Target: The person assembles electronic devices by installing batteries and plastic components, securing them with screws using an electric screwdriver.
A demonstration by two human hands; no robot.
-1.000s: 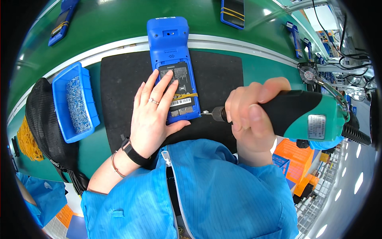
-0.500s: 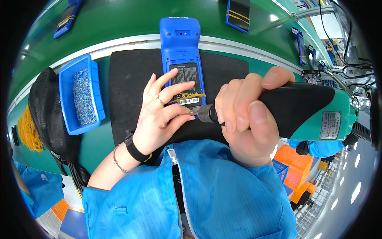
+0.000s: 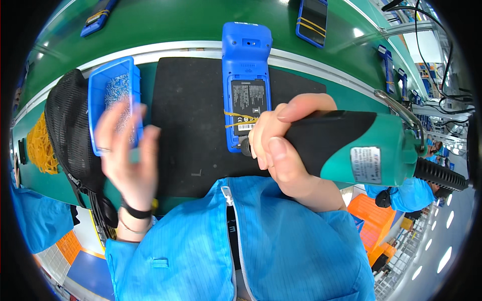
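My right hand (image 3: pixel 286 150) is wrapped round a green and black electric screwdriver (image 3: pixel 346 143), its body lying sideways and its tip end at the near end of a blue handheld device (image 3: pixel 246 65). That device lies face down with a black labelled battery (image 3: pixel 248 95) showing in its back. A yellow rubber band (image 3: pixel 238 116) crosses the battery's lower part. To the left, my left hand (image 3: pixel 128 160) is blurred over a blue bin (image 3: pixel 94 115) of small silvery screws (image 3: pixel 116 90). Its fingers look apart, and I see nothing held in them. My right hand hides part of the device's near end.
A black mat (image 3: pixel 188 120) lies under the device. Left of the bin are a black mesh bag (image 3: pixel 75 130) and a heap of yellow rubber bands (image 3: pixel 41 145). More banded devices (image 3: pixel 312 22) lie on the green surface beyond a pale rail. Orange crates (image 3: pixel 369 220) stand at right.
My left hand has left the device's near end and moved left over the screw bin. My right hand keeps the screwdriver at the device. The whole view has shifted slightly.
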